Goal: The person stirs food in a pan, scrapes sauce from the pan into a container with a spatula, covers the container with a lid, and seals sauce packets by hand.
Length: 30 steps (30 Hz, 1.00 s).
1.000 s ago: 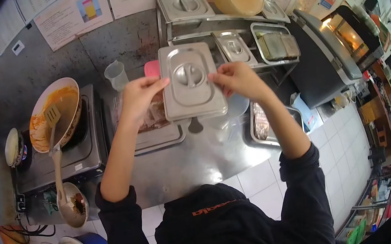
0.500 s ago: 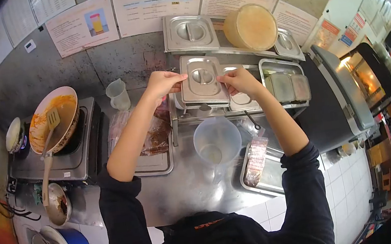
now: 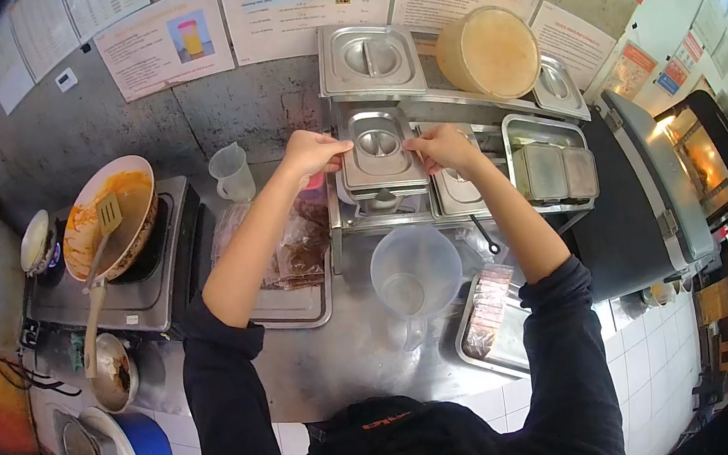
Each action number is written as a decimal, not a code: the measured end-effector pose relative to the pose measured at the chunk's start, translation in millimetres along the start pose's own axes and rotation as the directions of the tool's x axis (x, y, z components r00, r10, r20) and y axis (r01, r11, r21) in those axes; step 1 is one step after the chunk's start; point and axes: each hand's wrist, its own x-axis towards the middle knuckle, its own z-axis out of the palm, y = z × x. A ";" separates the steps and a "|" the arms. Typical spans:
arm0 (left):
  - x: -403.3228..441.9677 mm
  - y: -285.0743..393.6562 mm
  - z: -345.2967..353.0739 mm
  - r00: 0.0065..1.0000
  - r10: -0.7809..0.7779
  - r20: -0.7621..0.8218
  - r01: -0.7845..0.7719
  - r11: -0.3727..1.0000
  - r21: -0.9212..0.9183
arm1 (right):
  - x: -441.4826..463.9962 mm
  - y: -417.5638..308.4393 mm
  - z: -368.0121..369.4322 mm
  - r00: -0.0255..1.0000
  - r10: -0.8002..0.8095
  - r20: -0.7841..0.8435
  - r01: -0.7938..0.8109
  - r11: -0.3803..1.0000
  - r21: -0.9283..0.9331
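Our left hand [image 3: 313, 153] and right hand [image 3: 449, 148] pinch the steel lid [image 3: 381, 162] at its edges; such slight fingertip contact could let it slip.

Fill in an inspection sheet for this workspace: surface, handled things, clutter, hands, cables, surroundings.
Surface: steel counter, glare on it.
Handled things: steel lid at the rack's lower tier; whether it is seated is unclear.
Clutter: clear jug; bagged packets in a tray; spatula in a sauce-smeared pan.
Hands: left and right grip opposite edges of the lid.
Cables: dark, loosely looped near the stove.
Surroundings: wall notices; glowing oven at right.
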 end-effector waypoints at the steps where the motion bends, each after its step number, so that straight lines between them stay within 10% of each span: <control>1: 1.1 -3.5 -0.8 1.000 -0.006 -0.009 0.007 1.000 0.020 | 2.6 2.4 1.9 1.000 0.012 -0.001 -0.012 0.999 -0.031; 14: 8.9 -32.1 1.2 0.995 0.071 -0.073 -0.040 0.933 0.357 | 14.4 23.0 31.5 0.997 0.083 0.009 -0.073 0.920 -0.386; 19: 15.9 -33.1 9.3 0.978 0.183 -0.101 -0.050 0.673 0.738 | 12.8 23.7 30.6 0.996 0.085 0.007 -0.072 0.885 -0.461; 23: 2.5 -7.4 10.0 0.997 -0.040 -0.065 0.073 0.734 0.675 | 8.4 21.7 30.8 1.000 0.005 0.011 0.002 0.807 -0.591; 27: -24.9 8.1 17.0 0.984 0.129 -0.122 0.028 0.567 0.824 | -17.5 -8.1 22.0 0.955 -0.242 -0.170 0.001 0.578 -0.816; 30: -75.2 23.2 24.5 0.845 0.532 0.044 -0.369 0.523 0.768 | -19.6 6.0 -14.3 0.869 -0.228 -0.438 -0.207 0.637 -0.743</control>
